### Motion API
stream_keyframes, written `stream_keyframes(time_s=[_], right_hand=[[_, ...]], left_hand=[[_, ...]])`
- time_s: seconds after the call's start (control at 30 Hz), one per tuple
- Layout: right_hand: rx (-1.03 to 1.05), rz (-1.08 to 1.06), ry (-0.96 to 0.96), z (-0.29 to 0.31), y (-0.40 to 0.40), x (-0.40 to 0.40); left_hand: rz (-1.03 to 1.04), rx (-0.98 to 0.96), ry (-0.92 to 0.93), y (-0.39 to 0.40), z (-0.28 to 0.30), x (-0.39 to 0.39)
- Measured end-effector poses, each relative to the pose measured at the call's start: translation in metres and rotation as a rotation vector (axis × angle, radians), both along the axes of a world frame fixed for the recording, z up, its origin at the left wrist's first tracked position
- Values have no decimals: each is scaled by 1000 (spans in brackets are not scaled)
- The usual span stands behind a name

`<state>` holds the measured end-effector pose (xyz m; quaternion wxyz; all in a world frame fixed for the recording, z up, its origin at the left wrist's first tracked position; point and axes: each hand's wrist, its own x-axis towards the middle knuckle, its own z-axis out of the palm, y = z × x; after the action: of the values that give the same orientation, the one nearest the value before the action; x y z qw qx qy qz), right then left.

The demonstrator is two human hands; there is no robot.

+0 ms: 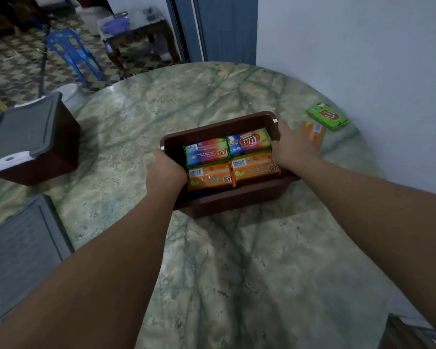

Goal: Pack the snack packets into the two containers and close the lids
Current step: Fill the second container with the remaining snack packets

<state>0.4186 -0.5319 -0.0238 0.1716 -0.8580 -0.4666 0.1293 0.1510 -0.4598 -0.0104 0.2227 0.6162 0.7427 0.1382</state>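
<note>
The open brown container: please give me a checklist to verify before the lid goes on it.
1. Packets inside lie flat below the rim of the open brown container: ok.
2. All packets packed: not ok; green packet and orange packet lie on the table.
3. Loose grey lid available: ok.
4. Hands free: not ok; left hand and right hand hold the sides.
5. Other container lidded: ok.

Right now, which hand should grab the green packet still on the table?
Probably the right hand. The green packet lies beyond it on the table's right side, near the wall. The left hand holds the open container's far side.
</note>
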Motion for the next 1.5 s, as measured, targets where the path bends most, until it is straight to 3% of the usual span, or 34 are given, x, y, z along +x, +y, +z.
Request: stream_keyframes(time_s=[0.13,0.27,0.37,0.53,0.67,0.93,1.07,1.33,1.5], right_hand=[[50,3,24,-2,-5,1],[203,-67,58,-1,-10,2],[295,-141,147,0,-18,7],[318,-150,168,-7,-35,42],[277,-150,146,-9,-51,82],[153,-60,97,-20,-73,144],[119,-23,100,-27,-74,162],[84,-10,98,-39,-65,184],[66,-10,74,-43,-64,187]], left_hand=[[51,-34,-15,1,3,3],[23,225,85,-6,10,8],[-105,435,63,-17,18,27],[-426,524,-69,-35,41,102],[-675,483,-217,-55,51,164],[-885,334,-99,-71,26,258],[-860,214,-39,-70,6,288],[-883,85,283,-43,-25,322],[-699,-8,188,-30,-44,335]])
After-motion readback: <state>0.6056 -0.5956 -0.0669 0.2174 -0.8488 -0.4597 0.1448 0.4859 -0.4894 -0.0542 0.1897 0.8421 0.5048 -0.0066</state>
